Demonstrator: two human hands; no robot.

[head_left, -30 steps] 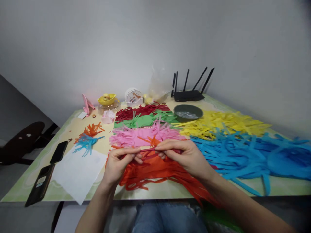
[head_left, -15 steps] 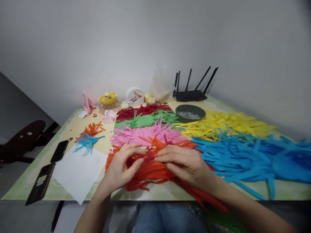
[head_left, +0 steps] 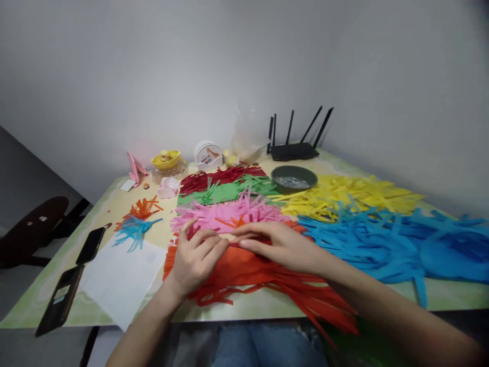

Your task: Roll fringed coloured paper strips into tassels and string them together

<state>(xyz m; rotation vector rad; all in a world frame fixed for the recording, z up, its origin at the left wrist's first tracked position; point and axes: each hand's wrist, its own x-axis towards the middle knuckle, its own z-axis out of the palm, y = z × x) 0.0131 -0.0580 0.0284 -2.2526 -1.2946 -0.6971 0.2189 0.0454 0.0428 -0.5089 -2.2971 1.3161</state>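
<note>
Over a sheet of orange fringed paper [head_left: 244,270] at the table's front, both of my hands meet with their fingertips close together. My left hand [head_left: 198,255] pinches one end of a narrow dark red paper strip [head_left: 234,244]. My right hand [head_left: 278,244] has its thumb and fingers closed on the same strip from the other side. The hands partly hide the strip. Behind them lie fringed sheets in pink [head_left: 229,209], green [head_left: 225,192] and dark red [head_left: 217,177]. An orange tassel [head_left: 141,211] and a blue tassel [head_left: 135,230] lie to the left.
Blue [head_left: 362,247] and yellow fringed paper [head_left: 344,196] spread across the right side. A dark bowl [head_left: 294,178] and a black router [head_left: 294,151] stand behind. White paper [head_left: 122,275], a phone [head_left: 91,244] and a dark case [head_left: 61,298] lie at the left.
My left fingers have closed from a more spread pose into a pinch at the red strip. My right hand has shifted slightly left, nearer to it. The whole view has shifted slightly.
</note>
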